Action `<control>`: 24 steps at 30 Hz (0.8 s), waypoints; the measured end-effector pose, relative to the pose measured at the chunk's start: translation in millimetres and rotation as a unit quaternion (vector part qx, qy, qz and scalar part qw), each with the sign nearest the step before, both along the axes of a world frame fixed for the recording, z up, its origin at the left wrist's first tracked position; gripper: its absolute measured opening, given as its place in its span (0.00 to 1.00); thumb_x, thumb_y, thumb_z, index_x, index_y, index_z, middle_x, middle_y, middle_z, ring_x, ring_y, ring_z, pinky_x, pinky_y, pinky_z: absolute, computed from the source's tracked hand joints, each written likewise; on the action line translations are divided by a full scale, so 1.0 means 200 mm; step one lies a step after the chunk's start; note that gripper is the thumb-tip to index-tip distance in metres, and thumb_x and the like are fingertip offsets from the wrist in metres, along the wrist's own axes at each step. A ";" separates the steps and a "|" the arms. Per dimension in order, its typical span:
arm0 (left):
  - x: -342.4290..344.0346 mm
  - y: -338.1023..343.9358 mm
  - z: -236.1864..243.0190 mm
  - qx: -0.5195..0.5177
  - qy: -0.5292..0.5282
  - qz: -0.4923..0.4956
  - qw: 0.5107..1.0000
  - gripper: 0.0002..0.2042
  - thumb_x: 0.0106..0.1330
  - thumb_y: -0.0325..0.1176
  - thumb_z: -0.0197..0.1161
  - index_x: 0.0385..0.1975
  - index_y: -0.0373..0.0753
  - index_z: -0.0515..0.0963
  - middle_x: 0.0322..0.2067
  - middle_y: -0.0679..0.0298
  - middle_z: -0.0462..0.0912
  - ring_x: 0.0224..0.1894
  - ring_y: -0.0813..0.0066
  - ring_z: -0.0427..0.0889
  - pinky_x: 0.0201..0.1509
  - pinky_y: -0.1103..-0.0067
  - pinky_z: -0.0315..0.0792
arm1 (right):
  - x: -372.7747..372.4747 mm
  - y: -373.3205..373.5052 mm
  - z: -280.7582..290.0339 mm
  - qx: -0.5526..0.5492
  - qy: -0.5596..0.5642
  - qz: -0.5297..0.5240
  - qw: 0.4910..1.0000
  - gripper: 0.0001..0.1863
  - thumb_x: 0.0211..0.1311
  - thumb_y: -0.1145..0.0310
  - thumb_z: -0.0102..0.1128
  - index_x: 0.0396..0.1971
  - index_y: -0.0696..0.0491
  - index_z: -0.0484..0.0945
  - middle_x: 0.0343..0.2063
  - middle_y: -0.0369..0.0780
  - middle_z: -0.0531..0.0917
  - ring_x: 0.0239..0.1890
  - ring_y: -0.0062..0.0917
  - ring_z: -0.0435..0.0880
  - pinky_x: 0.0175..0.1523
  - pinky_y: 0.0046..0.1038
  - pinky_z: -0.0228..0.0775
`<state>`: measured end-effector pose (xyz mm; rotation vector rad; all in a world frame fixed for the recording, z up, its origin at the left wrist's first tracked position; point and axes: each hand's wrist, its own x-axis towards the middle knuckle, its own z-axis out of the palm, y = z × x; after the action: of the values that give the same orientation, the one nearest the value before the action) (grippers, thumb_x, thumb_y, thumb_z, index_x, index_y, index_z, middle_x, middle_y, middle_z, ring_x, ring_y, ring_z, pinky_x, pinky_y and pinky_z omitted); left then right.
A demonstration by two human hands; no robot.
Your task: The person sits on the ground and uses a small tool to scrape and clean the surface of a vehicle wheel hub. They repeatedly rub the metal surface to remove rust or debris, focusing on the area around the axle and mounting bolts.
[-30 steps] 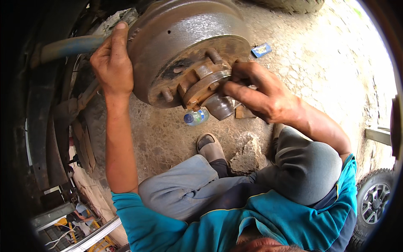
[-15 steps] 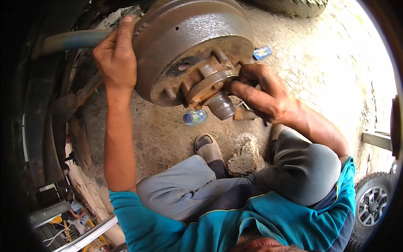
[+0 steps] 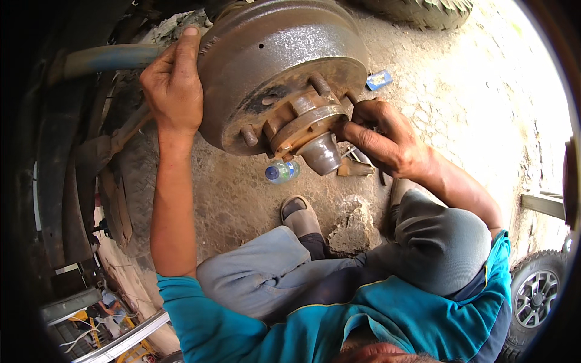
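Two bare hands work at the drum [image 3: 284, 48]: our left hand [image 3: 175, 91] presses against its left side, thumb stretched up, the fingers hidden, so we cannot tell how far they close. The drum lies just right of that hand, touching it. Our right hand [image 3: 387, 136] is half curled at the right edge of the flange [image 3: 308, 127], thumb and fingers bent close together; we cannot tell what, if anything, they hold. From the flange the hub end [image 3: 321, 154] juts out, left of our right hand. One stud [image 3: 248, 135] stands near the left edge of the drum's face. On the floor [image 3: 242, 199] we see a clear, blue-capped bottle [image 3: 283, 171], its contents unclear, and, near the drum's right edge, a blue box [image 3: 379, 80] showing something yellowish.
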<state>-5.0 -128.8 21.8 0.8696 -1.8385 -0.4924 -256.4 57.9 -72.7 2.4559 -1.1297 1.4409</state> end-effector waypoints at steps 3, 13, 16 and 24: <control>-0.01 0.02 0.04 0.013 0.036 0.011 0.999 0.16 0.80 0.38 0.67 0.45 0.29 0.91 0.30 0.69 0.90 0.37 0.84 0.81 0.46 0.81 0.76 | 0.01 -0.04 -0.01 -0.031 -0.002 0.006 1.000 0.19 0.56 0.76 0.71 0.50 0.60 0.87 0.47 0.48 0.81 0.40 0.34 0.84 0.43 0.34 0.83; 0.01 0.00 0.03 0.039 -0.004 0.010 0.999 0.17 0.81 0.37 0.65 0.50 0.25 0.88 0.42 0.61 0.90 0.46 0.79 0.84 0.54 0.80 0.76 | -0.01 -0.01 -0.02 -0.012 0.007 -0.007 1.000 0.19 0.56 0.77 0.71 0.50 0.61 0.86 0.46 0.48 0.81 0.43 0.36 0.85 0.43 0.35 0.82; 0.05 -0.03 0.01 0.058 -0.019 0.024 0.998 0.18 0.81 0.36 0.65 0.56 0.23 0.86 0.50 0.57 0.92 0.51 0.76 0.86 0.60 0.79 0.77 | -0.01 0.00 -0.04 0.010 -0.001 -0.016 1.000 0.19 0.57 0.77 0.71 0.50 0.61 0.87 0.46 0.48 0.81 0.43 0.36 0.84 0.44 0.35 0.83; 0.02 0.01 0.03 0.036 0.009 0.009 0.999 0.16 0.81 0.36 0.65 0.51 0.26 0.88 0.43 0.62 0.90 0.47 0.80 0.84 0.55 0.80 0.76 | 0.02 -0.02 0.04 -0.001 0.009 0.021 1.000 0.20 0.57 0.75 0.69 0.51 0.61 0.86 0.46 0.48 0.81 0.43 0.35 0.84 0.43 0.34 0.82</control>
<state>-0.9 -126.0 28.6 0.9262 -1.8035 -0.5569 -252.4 53.2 -64.3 2.5010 -1.0798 1.4282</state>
